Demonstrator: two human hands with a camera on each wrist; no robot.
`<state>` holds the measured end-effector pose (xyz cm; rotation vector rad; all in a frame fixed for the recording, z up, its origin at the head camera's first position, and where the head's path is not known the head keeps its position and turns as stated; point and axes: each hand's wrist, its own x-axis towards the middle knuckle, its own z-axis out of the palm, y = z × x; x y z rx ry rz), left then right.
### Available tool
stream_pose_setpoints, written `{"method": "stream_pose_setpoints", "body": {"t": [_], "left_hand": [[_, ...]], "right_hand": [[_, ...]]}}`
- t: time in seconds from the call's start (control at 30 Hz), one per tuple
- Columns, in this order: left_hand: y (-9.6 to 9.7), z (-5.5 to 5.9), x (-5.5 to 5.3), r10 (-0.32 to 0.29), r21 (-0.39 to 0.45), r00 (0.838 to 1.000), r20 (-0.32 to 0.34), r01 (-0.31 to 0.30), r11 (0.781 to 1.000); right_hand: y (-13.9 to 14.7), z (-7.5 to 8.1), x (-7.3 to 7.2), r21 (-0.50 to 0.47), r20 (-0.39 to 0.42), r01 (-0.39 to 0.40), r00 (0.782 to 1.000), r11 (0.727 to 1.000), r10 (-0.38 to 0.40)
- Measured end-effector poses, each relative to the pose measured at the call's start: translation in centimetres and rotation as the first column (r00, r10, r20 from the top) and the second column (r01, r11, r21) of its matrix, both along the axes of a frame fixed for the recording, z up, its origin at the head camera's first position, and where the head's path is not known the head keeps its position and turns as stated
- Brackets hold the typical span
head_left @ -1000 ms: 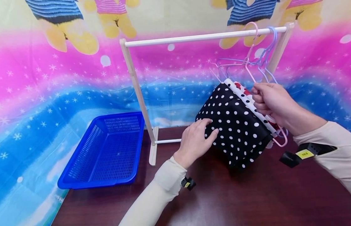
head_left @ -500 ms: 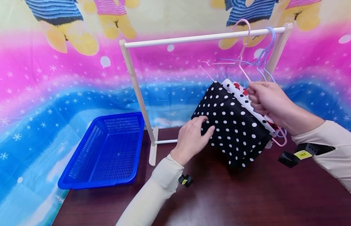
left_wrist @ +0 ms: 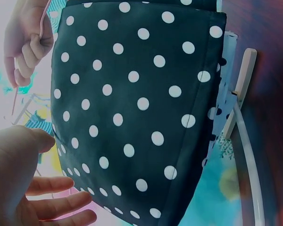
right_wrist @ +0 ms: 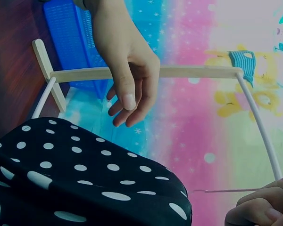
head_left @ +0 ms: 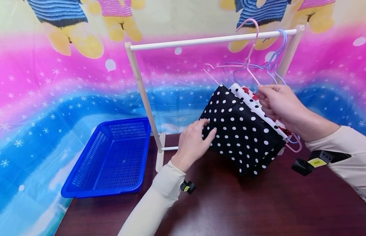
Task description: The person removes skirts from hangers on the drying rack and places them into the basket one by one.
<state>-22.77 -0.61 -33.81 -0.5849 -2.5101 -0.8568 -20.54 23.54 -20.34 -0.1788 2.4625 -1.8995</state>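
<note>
A right hand [head_left: 277, 100], fingers curled, grips the sloping arm of a slim pink hanger [head_left: 248, 61] beside a wooden rack's pale crossbar [head_left: 185, 43]. A left hand [head_left: 192, 139] waits just beside the cloth's near edge, fingers loosely spread, holding nothing; whether a fingertip touches cannot be told.

The hanger's hook appears clear of the bar, its tip showing above it. With the weight apparently on a one-sided grip, the hanger could swing or twist; lowered that way, the hook might miss the bar. Tilted, the smooth-looking fabric could slide off the low end, or snag the neighboring hangers.

The black fabric with white polka dots [head_left: 236, 131] hangs aslant from the hanger, folded, its surface mostly smooth, its lowest corner above or at the dark reddish table [head_left: 259, 203].

Behind it hang a white cloth with black dots [head_left: 241, 93] and pale blue-violet hangers [head_left: 284, 41]; a blue perforated plastic basket [head_left: 112, 191] sits to the left.
</note>
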Motion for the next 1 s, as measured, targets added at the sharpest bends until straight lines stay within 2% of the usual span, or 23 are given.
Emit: {"method": "stream_pose_setpoints", "body": {"t": [0.3,0.43,0.6,0.77,0.9,1.0], "left_hand": [[-1.0,0.0,-0.2,0.011,0.016,1.0,0.026,-0.011,1.0],[-1.4,0.1,-0.4,0.029,0.012,0.999,0.017,-0.03,0.999],[-1.9,0.2,-0.6,0.044,0.024,0.999,0.012,-0.044,0.999],[-2.2,0.3,-0.6,0.055,0.033,0.998,0.033,-0.056,0.998],[-2.5,0.3,-0.6,0.057,0.035,0.998,0.04,-0.058,0.998],[-2.7,0.2,-0.5,0.063,0.037,0.997,0.036,-0.064,0.997]], "right_hand": [[0.0,0.1,0.1,0.071,-0.02,0.023,1.0,0.997,-0.022],[-0.2,0.0,0.0,0.085,-0.042,0.017,0.999,0.996,-0.014],[-0.4,-0.1,0.1,0.118,-0.097,0.026,0.995,0.993,-0.015],[-0.6,-0.3,0.2,0.144,-0.148,0.032,0.989,0.989,-0.011],[-0.8,-0.5,0.4,0.223,-0.215,0.069,0.976,0.972,-0.02],[-1.2,-0.6,0.6,0.298,-0.261,0.122,0.964,0.947,-0.042]]}}
